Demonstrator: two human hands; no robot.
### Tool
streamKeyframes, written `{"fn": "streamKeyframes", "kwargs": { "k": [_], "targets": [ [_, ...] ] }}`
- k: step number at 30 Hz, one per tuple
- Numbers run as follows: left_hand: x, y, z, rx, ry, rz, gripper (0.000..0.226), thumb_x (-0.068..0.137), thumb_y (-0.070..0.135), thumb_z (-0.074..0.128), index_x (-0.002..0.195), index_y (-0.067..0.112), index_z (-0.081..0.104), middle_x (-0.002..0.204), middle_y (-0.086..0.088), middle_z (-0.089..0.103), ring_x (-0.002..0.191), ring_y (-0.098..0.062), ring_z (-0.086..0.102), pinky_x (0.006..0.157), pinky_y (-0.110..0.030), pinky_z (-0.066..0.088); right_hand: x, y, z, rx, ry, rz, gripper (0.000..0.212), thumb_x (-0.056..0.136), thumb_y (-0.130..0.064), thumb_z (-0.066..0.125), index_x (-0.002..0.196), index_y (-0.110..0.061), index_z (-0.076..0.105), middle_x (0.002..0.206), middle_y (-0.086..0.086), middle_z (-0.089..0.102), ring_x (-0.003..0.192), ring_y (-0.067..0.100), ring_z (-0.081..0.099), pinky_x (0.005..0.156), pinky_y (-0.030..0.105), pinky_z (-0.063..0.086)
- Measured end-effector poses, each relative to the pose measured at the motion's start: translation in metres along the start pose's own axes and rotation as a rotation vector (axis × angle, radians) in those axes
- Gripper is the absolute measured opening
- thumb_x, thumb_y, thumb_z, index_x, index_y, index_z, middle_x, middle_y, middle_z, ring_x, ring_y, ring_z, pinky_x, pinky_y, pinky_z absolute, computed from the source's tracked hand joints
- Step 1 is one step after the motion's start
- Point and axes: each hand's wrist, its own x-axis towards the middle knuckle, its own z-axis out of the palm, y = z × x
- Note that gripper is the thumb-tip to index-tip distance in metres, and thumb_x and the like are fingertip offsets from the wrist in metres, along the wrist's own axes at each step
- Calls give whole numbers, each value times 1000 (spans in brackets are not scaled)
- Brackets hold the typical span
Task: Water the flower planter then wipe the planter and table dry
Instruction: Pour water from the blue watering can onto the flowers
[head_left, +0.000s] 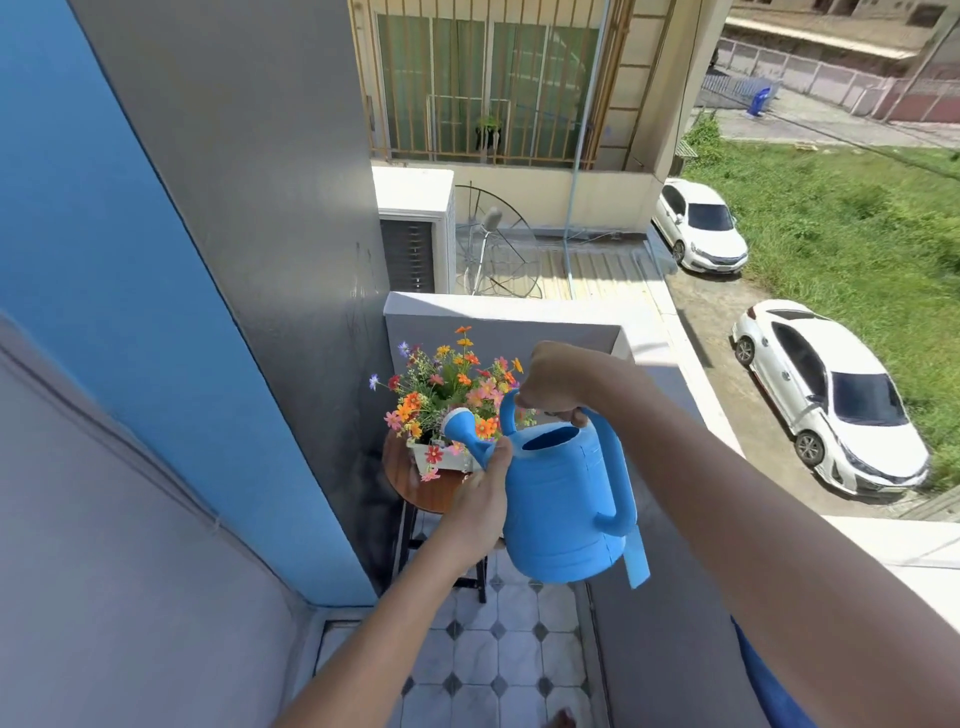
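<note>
A blue watering can hangs in the air just in front of a small round wooden table. My right hand grips its top handle. My left hand holds the base of the spout, whose rose head points left at the flowers. On the table stands a white planter full of orange, pink and red flowers. The can partly hides the planter's right end. No water is visible coming out.
This is a narrow balcony with a tiled floor. A grey and blue wall rises on the left, a low parapet runs along the right. Beyond it are an air-conditioner unit, a roof and parked white cars far below.
</note>
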Motion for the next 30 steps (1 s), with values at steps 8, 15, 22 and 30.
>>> {"fn": "streamKeyframes", "kwargs": {
  "k": [8,15,22,30],
  "targets": [
    [5,8,-14,32,42,5,56,91,71,17,124,41,51,117,11,63,105,0,56,85,-28,43,1,-10,-5,-15,32,-15,34,98,-21,56,69,-4,51,46,10,59,30,17,54,42,20,42],
    [19,19,-4,57,24,18,57,89,72,22,115,40,62,111,7,70,105,-9,63,100,-46,46,0,6,-9,-15,46,55,33,97,-12,49,66,-2,55,35,8,56,44,20,59,47,26,44],
    [21,23,15,44,-59,-1,45,91,69,22,96,47,61,105,10,68,103,-11,63,96,-56,50,-8,23,-13,-65,23,100,37,99,-8,44,66,-2,60,49,11,63,51,24,64,49,26,44],
    [18,21,20,43,-99,5,35,98,59,21,98,51,55,105,18,62,101,-5,59,97,-53,50,-10,32,-11,6,54,117,19,96,-9,53,90,6,63,59,15,66,44,25,63,49,26,47]
  ]
}}
